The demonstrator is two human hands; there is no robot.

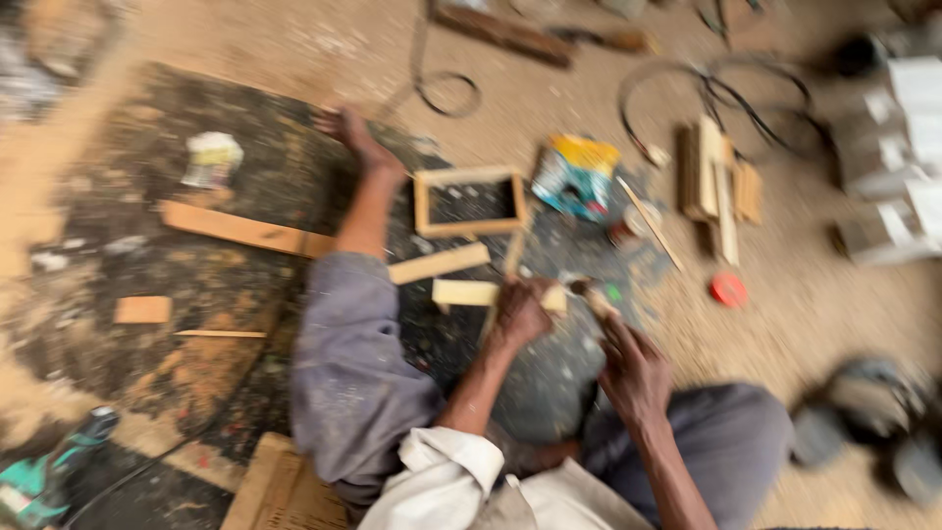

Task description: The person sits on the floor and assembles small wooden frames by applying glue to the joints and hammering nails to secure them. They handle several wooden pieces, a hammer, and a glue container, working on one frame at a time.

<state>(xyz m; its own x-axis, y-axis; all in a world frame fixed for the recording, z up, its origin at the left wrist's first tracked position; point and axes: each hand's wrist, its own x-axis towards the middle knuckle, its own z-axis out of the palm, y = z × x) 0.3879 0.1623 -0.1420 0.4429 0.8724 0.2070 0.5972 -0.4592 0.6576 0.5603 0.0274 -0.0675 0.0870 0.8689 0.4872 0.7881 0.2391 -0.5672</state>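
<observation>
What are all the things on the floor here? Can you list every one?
wooden frame: 1, pale wood, middle, on the dark board
dark board: 1, blackish, left on the sandy floor
long plank: 1, light brown, on the board
small block: 1, light brown, left
packet: 1, blue and yellow, right of the frame
wood stack: 1 pile, pale, right
red lid: 1, below the stack
cables: several, black, top right
power tool: 1, green, bottom left
foot: 1, bare, beside the frame
left hand: holds a wood strip
right hand: holds a small tool, blurred
</observation>
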